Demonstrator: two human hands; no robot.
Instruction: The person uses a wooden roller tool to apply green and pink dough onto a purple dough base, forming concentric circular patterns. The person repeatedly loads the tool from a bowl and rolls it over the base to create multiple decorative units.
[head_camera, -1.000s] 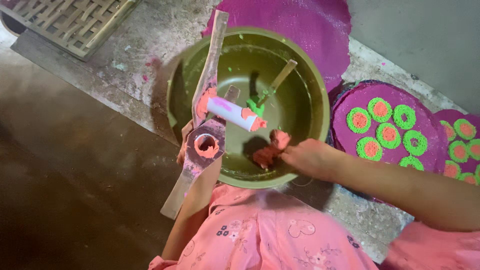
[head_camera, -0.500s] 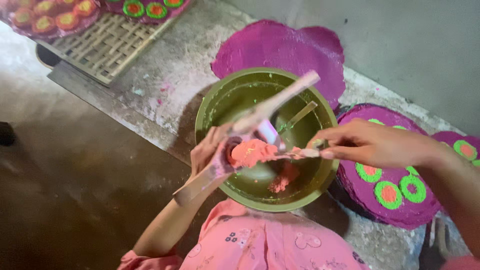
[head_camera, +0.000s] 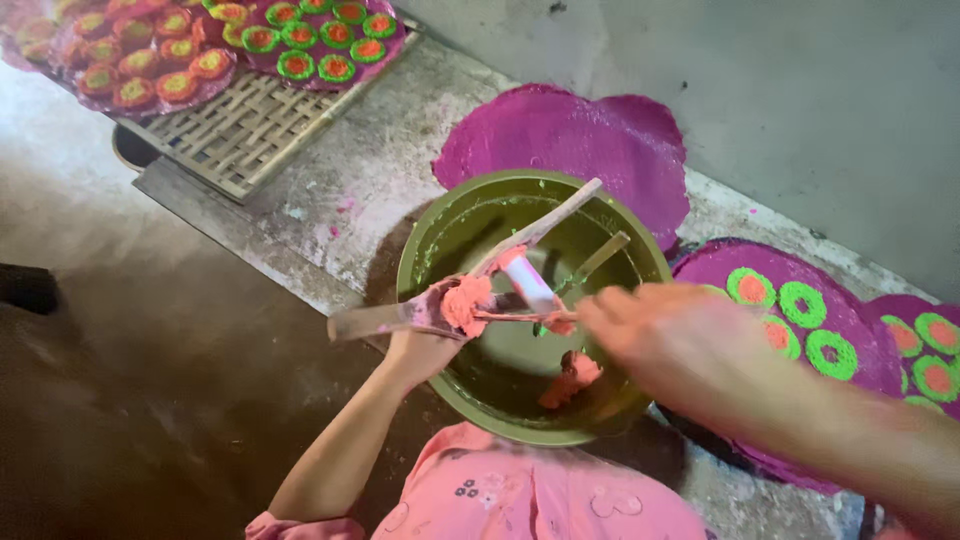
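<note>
We've got a wooden press mould (head_camera: 440, 300), a long flat paddle w/ a round cup near its middle, held out over the near-left rim of the green bowl (head_camera: 440, 235). The cup is packed w/ orange paste (head_camera: 466, 298), heaped above its edge. Our left hand (head_camera: 420, 345) grips the mould from underneath, fingers closed round the handle just below the cup; the long end slants up and right across the bowl. Our right hand (head_camera: 665, 335) comes in from the right, blurred, pinching a thin stick (head_camera: 520, 316) whose tip reaches the paste. Fingers closed narrow on the stick, though blur hides the exact grip.

A white-and-orange tube (head_camera: 525, 280) lies just beside the cup, above the stick. Inside the bowl: a lump of orange paste (head_camera: 572, 378) on the near wall, green smears round the sides, and a second wooden stick (head_camera: 600, 258) leaning toward the far rim.

Bowl sits on a rough grey worktop (head_camera: 350, 190). Behind it, touching the far rim, a plain purple sheet (head_camera: 570, 135). To the right, another purple sheet (head_camera: 860, 335) carrying green rings w/ orange centres (head_camera: 805, 298). Far left, a woven bamboo tray (head_camera: 240, 130), and past it more purple sheets w/ green and orange rings (head_camera: 320, 40). Pink clothing (head_camera: 540, 495) shows at the bottom edge.
</note>
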